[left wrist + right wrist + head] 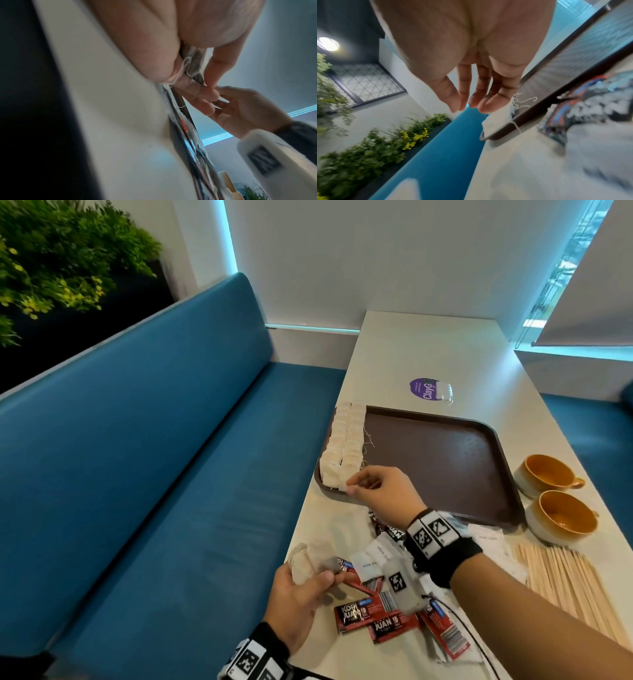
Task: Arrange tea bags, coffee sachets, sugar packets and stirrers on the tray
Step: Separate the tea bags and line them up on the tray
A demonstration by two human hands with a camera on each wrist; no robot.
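A brown tray [445,460] lies on the white table, with two rows of tea bags [346,440] along its left edge. My right hand [352,486] hovers at the near end of those rows, its fingertips at the front tea bag [496,120]. In the right wrist view the right hand [467,108] has loose fingers with nothing between them. My left hand [315,573] grips a bunch of tea bags [305,559] at the table's near left edge; the tea bags [195,63] and a string show between thumb and fingers. Coffee sachets [356,614], sugar packets [370,563] and wooden stirrers [565,580] lie on the table in front of the tray.
Two ochre cups [548,474] [561,515] stand right of the tray. A purple sticker [423,388] with a small white packet lies behind it. A blue bench [171,474] runs along the table's left side. Most of the tray's floor is bare.
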